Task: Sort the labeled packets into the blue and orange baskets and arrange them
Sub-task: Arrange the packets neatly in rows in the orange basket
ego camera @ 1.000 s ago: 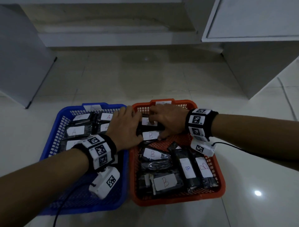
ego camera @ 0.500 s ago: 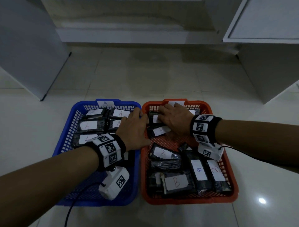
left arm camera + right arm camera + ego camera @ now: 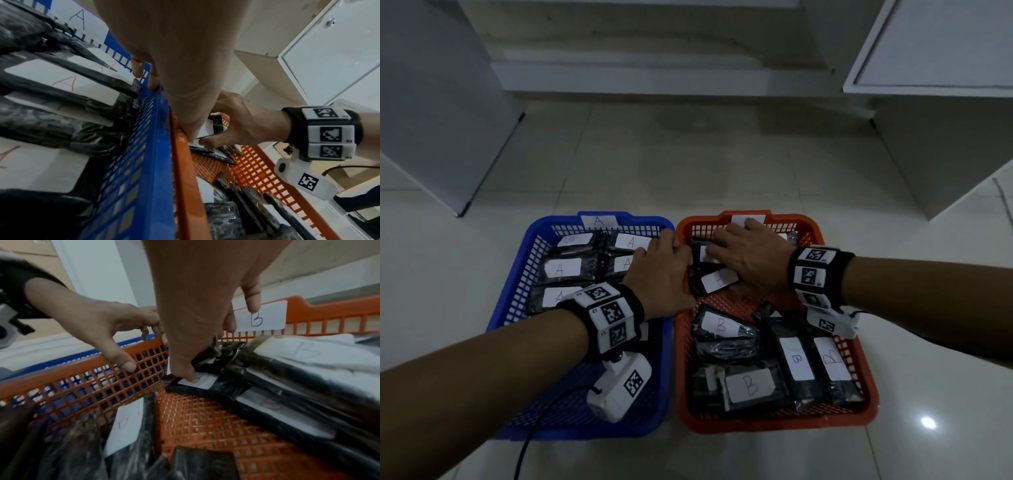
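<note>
Head view, nearest stuff first: a row of B packets [image 3: 751, 385] lies flat, labels up, along the near end of the orange basket [image 3: 866, 394], probably so each letter reads at a glance. Bare mesh sits mid-basket, so I'd say arranging is still going on there. Further back, the right hand [image 3: 751, 260] curls over a B packet [image 3: 202, 381], thumb pressing its label and fingers on the black packet behind it, likely squaring it up. The left hand [image 3: 659, 277] bridges both rims, fingers hooked over the edges, holding no packet, seemingly steadying the baskets. A packets [image 3: 561, 269] fill the far half of the blue basket [image 3: 517, 284].
</note>
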